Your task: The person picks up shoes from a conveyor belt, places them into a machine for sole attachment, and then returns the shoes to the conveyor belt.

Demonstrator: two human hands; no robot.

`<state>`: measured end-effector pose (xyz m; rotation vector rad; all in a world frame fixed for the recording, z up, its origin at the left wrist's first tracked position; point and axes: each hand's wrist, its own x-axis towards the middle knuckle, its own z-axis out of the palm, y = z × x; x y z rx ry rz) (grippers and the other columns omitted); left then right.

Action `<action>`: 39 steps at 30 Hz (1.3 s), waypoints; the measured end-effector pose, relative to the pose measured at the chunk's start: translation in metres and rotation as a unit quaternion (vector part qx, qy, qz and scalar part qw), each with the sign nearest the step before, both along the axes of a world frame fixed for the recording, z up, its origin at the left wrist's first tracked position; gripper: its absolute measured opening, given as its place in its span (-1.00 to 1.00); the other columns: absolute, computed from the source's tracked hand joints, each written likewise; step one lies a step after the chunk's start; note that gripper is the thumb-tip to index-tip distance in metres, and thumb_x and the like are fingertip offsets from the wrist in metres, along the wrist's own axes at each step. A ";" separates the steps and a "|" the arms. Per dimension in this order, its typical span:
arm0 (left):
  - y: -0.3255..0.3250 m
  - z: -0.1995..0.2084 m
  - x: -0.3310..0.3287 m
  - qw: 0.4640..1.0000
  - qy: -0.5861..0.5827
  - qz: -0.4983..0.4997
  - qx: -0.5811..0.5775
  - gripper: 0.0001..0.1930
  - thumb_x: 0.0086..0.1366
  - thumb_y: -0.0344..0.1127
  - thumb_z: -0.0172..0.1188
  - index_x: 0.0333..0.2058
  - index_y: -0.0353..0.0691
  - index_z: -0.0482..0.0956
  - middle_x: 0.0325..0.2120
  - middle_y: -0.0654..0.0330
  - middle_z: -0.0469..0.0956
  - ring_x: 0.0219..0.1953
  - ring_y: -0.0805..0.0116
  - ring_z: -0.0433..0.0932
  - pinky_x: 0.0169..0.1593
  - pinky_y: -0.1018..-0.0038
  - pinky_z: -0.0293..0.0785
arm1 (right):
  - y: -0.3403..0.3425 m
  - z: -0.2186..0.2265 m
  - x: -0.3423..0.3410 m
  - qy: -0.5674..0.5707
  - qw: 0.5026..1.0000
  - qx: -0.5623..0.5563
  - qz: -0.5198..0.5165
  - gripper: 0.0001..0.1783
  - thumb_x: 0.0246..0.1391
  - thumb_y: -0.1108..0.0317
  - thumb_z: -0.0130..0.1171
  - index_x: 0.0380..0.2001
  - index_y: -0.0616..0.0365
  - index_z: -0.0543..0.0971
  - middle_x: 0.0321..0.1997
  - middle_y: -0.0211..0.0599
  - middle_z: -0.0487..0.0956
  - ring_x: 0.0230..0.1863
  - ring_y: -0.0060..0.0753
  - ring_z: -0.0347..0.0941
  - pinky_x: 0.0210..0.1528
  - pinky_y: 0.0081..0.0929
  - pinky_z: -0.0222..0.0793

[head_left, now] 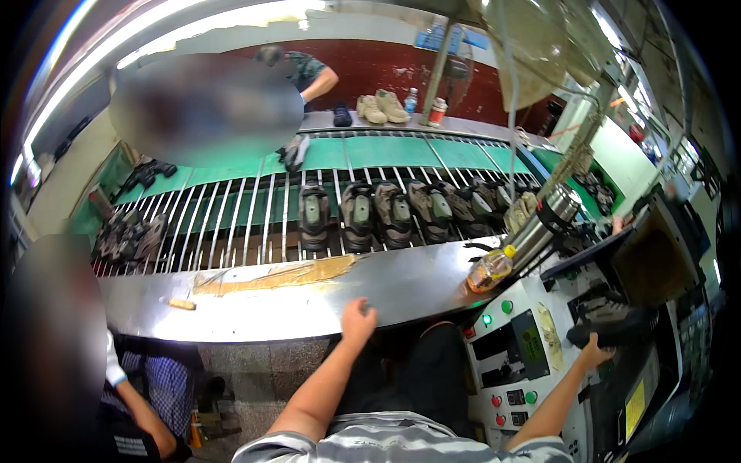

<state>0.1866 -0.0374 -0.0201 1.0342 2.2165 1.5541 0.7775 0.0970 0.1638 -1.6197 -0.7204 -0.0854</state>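
My right hand (594, 353) grips a dark grey-and-black shoe (608, 318) by one end, at the opening of the machine on the right. My left hand (358, 321) hovers by the front edge of the metal table (401, 287). Its fingers are curled in, and I see nothing in them. Beyond it, several dark brown-and-grey shoes (392, 212) stand in a row on the roller conveyor (231, 220), toes or heels toward me; I cannot tell which.
A control panel (505, 359) with buttons adjoins the machine (652, 255). A bottle of yellow liquid (491, 269) and a steel thermos (546, 224) stand at the table's right end. Tape (278, 276) covers part of the table. A co-worker (147, 401) sits at left; another person (309, 73) is across the conveyor.
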 end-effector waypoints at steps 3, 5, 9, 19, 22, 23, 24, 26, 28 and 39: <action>-0.010 0.043 0.061 0.966 -0.154 -0.194 -0.074 -0.37 0.10 -0.21 0.33 0.12 -0.31 0.35 -0.08 -0.02 0.51 -0.29 0.25 0.56 -0.12 0.33 0.51 | -0.029 0.015 -0.039 0.090 0.989 0.093 0.065 -0.17 -0.08 0.33 0.18 0.30 0.30 0.17 0.25 0.05 0.30 0.15 0.01 0.37 0.12 -0.09 0.41; -0.019 0.062 0.107 0.901 -0.259 -0.347 -0.031 -0.28 0.20 -0.16 0.30 0.25 -0.26 0.20 0.10 -0.02 0.40 -0.10 0.17 0.56 0.01 0.31 0.49 | -0.035 0.008 -0.059 0.240 0.920 0.170 0.260 -0.25 -0.08 0.28 0.11 0.23 0.29 0.25 0.18 0.00 0.37 0.11 -0.02 0.40 0.10 -0.11 0.42; -0.024 0.105 0.148 0.734 -0.459 -0.485 0.124 -0.11 0.25 -0.23 0.30 0.39 -0.13 -0.10 0.29 -0.01 0.18 0.22 0.17 0.32 0.22 0.24 0.32 | -0.045 -0.027 -0.147 0.500 0.723 0.065 0.473 -0.41 -0.17 0.09 0.02 -0.03 0.13 0.49 -0.11 -0.17 0.55 -0.11 -0.12 0.51 -0.03 -0.17 0.47; -0.116 0.149 -0.038 0.797 -0.445 -0.105 0.396 -0.43 0.13 -0.34 0.17 0.14 -0.32 0.33 -0.05 0.04 0.52 -0.04 0.17 0.56 0.07 0.29 0.51 | -0.119 0.139 -0.382 -0.114 0.550 0.002 0.827 -0.58 0.09 0.24 0.27 -0.01 0.17 0.50 -0.11 -0.22 0.59 -0.05 -0.39 0.48 0.06 -0.43 0.34; -0.150 0.106 -0.088 0.934 -0.134 0.089 0.319 -0.26 0.04 -0.40 0.34 0.22 -0.31 0.24 0.05 0.07 0.39 0.11 0.22 0.40 0.18 0.34 0.33 | -0.178 0.201 -0.379 0.011 0.591 0.287 0.754 -0.69 0.06 0.24 0.27 -0.19 0.14 0.49 -0.27 -0.31 0.56 -0.24 -0.42 0.47 -0.10 -0.45 0.37; -0.157 0.089 -0.109 0.964 -0.017 0.132 0.231 -0.25 0.01 -0.39 0.35 0.20 -0.34 0.26 0.05 0.03 0.39 0.11 0.16 0.40 0.18 0.31 0.33 | -0.187 0.217 -0.372 -0.003 0.569 0.408 0.714 -0.70 0.05 0.24 0.26 -0.20 0.14 0.47 -0.32 -0.35 0.52 -0.30 -0.43 0.43 -0.18 -0.47 0.35; -0.154 0.077 -0.118 0.972 0.097 0.163 0.136 -0.25 -0.02 -0.38 0.35 0.19 -0.36 0.28 0.05 -0.01 0.39 0.11 0.09 0.41 0.19 0.29 0.32 | -0.194 0.229 -0.366 -0.012 0.508 0.530 0.678 -0.71 0.05 0.23 0.22 -0.23 0.12 0.44 -0.37 -0.39 0.45 -0.34 -0.45 0.38 -0.25 -0.50 0.30; -0.149 0.071 -0.122 0.967 0.083 0.149 0.188 -0.27 -0.04 -0.37 0.35 0.16 -0.37 0.32 0.04 -0.06 0.40 0.10 0.02 0.42 0.18 0.28 0.33 | -0.211 0.249 -0.364 -0.014 0.402 0.667 0.628 -0.77 0.07 0.24 0.16 -0.27 0.08 0.40 -0.39 -0.47 0.35 -0.37 -0.49 0.32 -0.31 -0.55 0.24; -0.151 0.054 -0.139 0.954 0.098 0.198 0.202 -0.30 -0.04 -0.34 0.37 0.12 -0.36 0.36 0.01 -0.07 0.42 0.07 -0.03 0.43 0.16 0.27 0.34 | -0.234 0.259 -0.361 -0.029 0.364 0.674 0.642 -0.81 0.11 0.30 0.15 -0.22 0.03 0.41 -0.30 -0.53 0.34 -0.27 -0.57 0.33 -0.26 -0.58 0.28; -0.065 0.054 -0.188 0.944 0.138 0.276 0.114 -0.31 -0.02 -0.16 0.41 0.08 -0.30 0.39 0.00 -0.07 0.46 0.05 -0.10 0.45 0.10 0.20 0.39 | -0.234 0.261 -0.424 -0.031 0.361 0.723 0.588 -0.69 -0.03 0.51 0.22 -0.20 0.09 0.39 -0.18 -0.51 0.32 -0.20 -0.55 0.35 -0.27 -0.60 0.33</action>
